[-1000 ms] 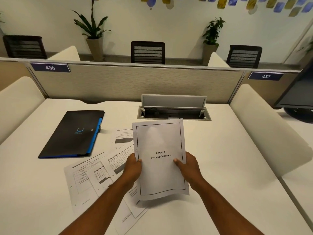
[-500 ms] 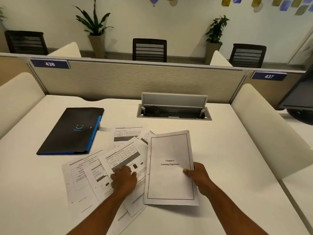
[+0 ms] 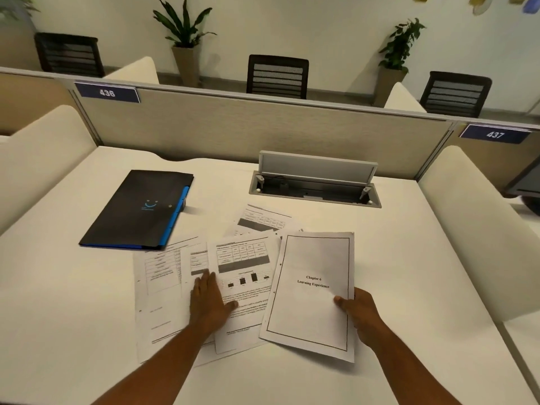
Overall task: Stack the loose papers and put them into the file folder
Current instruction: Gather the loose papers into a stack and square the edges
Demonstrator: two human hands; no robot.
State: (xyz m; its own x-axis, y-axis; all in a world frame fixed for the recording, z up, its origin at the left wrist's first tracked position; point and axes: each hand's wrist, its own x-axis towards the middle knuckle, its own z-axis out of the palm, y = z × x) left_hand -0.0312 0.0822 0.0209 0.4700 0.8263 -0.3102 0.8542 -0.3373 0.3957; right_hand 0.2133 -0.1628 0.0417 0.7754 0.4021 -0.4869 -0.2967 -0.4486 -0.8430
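the right hand (image 3: 362, 312) is holding a white title page printed "chapter 6 learning experience" (image 3: 312, 293) by its right edge, the thumb pinching on top, so that grip is closing on the sheet. the page is lying tilted on the white table (image 3: 409, 273), its left edge overlapping the spread of loose printed sheets with tables and bar charts (image 3: 242, 258). the left hand (image 3: 209, 302) is resting flat on those sheets, fingers straight and together, thumb out to the right, its grip wide and holding nothing. the sheets are fanning out unevenly, overlapping one another. the black file folder with a blue edge and a blue smiling mark (image 3: 140, 210) is lying closed on the table at the far left, its near corner touching the spread.
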